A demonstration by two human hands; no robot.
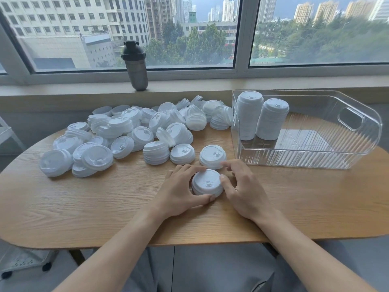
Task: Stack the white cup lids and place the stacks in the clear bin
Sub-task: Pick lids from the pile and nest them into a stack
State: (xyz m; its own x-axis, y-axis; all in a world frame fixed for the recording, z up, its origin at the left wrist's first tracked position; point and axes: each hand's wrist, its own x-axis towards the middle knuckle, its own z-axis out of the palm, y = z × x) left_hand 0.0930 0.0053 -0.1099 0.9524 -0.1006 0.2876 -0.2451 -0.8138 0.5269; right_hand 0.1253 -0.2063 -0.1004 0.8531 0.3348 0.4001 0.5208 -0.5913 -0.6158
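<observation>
My left hand (181, 186) and right hand (242, 186) are both gripping a short stack of white plastic cup lids (207, 183); uneven squeezing risks skewing it.

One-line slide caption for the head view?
Both hands grip a short lid stack; two tall stacks stand in the clear bin.

White lid stack (207, 183) on table; two stacks (262, 119) upright in clear bin (315, 159).

Upper-floor room, office or flat undetermined: wooden table (84, 207) at wide window (134, 32) overlooking city towers, shaker bottle (136, 66) on sill.
</observation>
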